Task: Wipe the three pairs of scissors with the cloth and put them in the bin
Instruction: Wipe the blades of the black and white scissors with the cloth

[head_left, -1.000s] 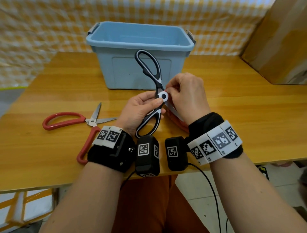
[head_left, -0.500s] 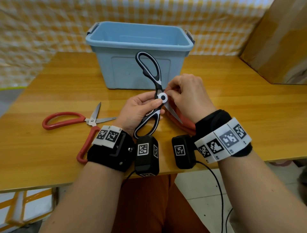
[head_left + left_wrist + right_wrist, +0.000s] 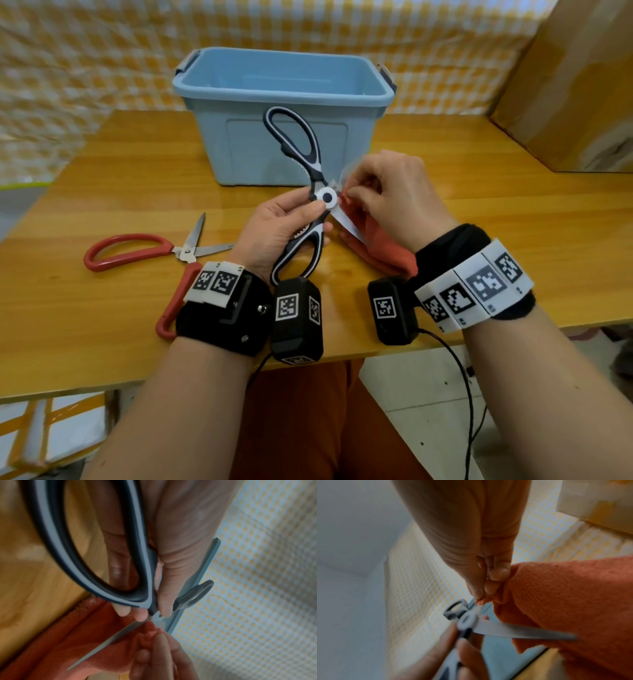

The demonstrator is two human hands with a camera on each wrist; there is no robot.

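Mid-wipe on black scissors point(image 3: 310, 192): left hand point(image 3: 274, 236) gripping handle, right hand point(image 3: 394, 202) pinching cloth point(image 3: 380, 246) at pivot. Red scissors point(image 3: 164, 260) on surface point(image 3: 513, 222), unwiped. Third pair unseen. Bin point(image 3: 284, 99) looks empty.

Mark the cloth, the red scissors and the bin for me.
cloth point(image 3: 383, 246), head view, on the fold under the right wrist.
red scissors point(image 3: 130, 246), head view, on the upper handle loop.
bin point(image 3: 239, 154), head view, on its front wall.
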